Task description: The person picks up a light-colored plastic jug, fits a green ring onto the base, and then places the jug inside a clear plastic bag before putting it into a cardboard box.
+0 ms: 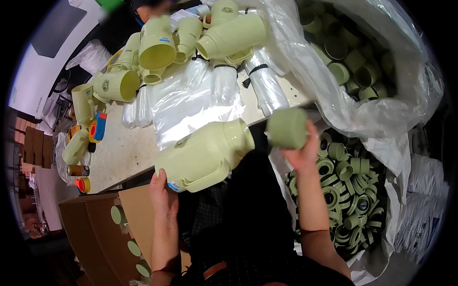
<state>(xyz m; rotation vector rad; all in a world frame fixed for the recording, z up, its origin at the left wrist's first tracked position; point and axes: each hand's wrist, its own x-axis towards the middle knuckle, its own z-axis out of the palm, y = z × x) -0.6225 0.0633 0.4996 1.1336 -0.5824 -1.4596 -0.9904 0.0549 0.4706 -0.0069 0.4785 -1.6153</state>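
Observation:
My left hand [163, 194] grips the base end of a pale green thermos jug body [200, 148]. The jug lies tilted in front of me, its neck toward the right and its side handle facing me. A small blue and white sticker shows near its base. To the right of the neck, apart from it, my right hand [303, 150] holds a green cup-shaped lid [287, 127], slightly blurred. Its fingers wrap the lid's right side.
More jug bodies [157, 43] crowd the back of the worktable [119, 157], beside clear plastic bags [191, 105] and tape rolls [98, 127]. Plastic-lined containers of green cups [338, 74] and ring-shaped green parts [353, 190] stand right. A cardboard box [90, 233] sits lower left.

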